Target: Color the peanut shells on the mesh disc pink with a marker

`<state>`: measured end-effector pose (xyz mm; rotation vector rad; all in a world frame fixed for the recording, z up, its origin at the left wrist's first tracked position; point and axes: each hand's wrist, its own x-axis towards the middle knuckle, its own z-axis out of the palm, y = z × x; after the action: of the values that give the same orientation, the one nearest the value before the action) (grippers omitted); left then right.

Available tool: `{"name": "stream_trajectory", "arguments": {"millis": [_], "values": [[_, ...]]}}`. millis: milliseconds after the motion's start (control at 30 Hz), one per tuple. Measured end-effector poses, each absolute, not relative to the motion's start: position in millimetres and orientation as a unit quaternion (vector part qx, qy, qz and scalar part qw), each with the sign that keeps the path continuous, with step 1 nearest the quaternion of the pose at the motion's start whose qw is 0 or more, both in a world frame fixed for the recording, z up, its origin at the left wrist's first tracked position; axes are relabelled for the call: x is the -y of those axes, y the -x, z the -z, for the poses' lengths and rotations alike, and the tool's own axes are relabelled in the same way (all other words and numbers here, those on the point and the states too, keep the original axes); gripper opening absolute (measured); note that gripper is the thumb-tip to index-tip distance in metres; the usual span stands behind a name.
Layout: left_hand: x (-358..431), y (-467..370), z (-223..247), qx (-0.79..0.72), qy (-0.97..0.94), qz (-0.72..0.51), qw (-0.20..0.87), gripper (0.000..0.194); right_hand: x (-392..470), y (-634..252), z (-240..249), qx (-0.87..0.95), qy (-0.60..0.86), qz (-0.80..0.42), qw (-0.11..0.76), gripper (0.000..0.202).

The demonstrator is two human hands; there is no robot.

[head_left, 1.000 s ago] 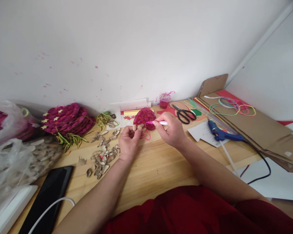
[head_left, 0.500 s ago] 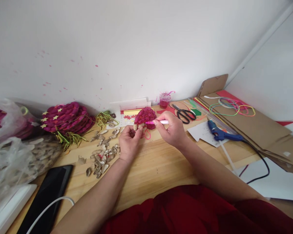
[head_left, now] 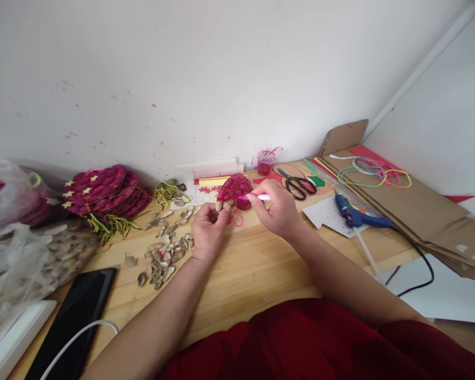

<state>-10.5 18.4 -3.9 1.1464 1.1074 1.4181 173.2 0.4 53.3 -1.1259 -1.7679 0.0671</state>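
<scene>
A magenta, bumpy round piece [head_left: 234, 188] is held up over the table, with a few uncoloured tan shells at its lower left edge. My left hand [head_left: 209, 227] pinches that lower edge between thumb and fingers. In my right hand [head_left: 275, 208] is a slim pink-white brush [head_left: 264, 197], its magenta tip touching the lower part of the piece. A pink cord loop [head_left: 237, 217] hangs below, between the hands. Left of my left hand lie loose shells [head_left: 164, 256]. Behind the piece stands a clear cup of magenta liquid [head_left: 265, 164].
Black-handled scissors [head_left: 297, 184] and a blue glue gun [head_left: 356, 215] lie to the right, near cardboard [head_left: 404, 211] with coloured cords. At the left are stacked magenta discs [head_left: 106, 192], a plastic bag of shells [head_left: 67, 253] and a black phone-like slab [head_left: 73, 322].
The view has shifted very slightly. Both hands keep their grips, and the brush has moved a little against the piece.
</scene>
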Motion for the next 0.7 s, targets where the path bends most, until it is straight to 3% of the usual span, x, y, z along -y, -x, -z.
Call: {"name": "stream_trajectory", "arguments": {"millis": [700], "values": [[-18.1, 10.8, 5.6, -0.454, -0.454, -0.579, 0.502, 0.04, 0.5, -170.1, -51.3, 0.753, 0.438, -0.024, 0.49, 0.016]]}}
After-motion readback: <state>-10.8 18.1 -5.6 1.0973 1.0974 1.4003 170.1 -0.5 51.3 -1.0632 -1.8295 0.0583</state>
